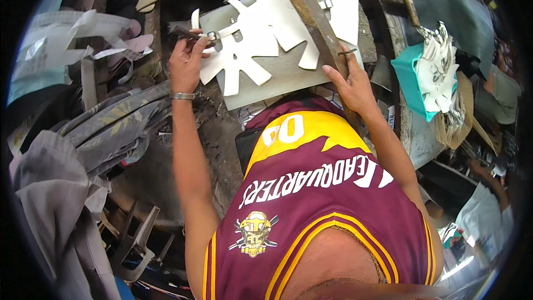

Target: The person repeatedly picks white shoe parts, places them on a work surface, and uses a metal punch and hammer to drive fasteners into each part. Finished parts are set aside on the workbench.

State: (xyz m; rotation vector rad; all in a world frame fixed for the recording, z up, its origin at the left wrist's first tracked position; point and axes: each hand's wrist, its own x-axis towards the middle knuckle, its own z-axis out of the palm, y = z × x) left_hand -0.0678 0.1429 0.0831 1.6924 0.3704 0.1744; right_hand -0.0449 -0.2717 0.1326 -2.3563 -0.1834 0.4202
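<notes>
My left hand (187, 61) is closed round a dark bar-shaped tool (182, 31), its kind unclear. Its tip meets a small metal buckle (212, 36) on a white cut-out piece with several straps (250, 39). Beside this piece lies a second white cut-out (286, 19), partly under a worn wooden bar (311, 14). My right hand (355, 86) is wrapped round the lower part of that bar, and a thin dark metal piece (347, 52) sticks out by its fingers. Another buckle (326, 4) sits right of the bar. The white pieces rest on a grey board (244, 97).
On the right, a teal container (408, 72) holds white scraps, with a wooden-handled tool (408, 0) behind it. White sheet strips (61, 39) and pink pieces lie left. Grey cloth (55, 189) is heaped at lower left, near an overturned plastic stool (139, 244).
</notes>
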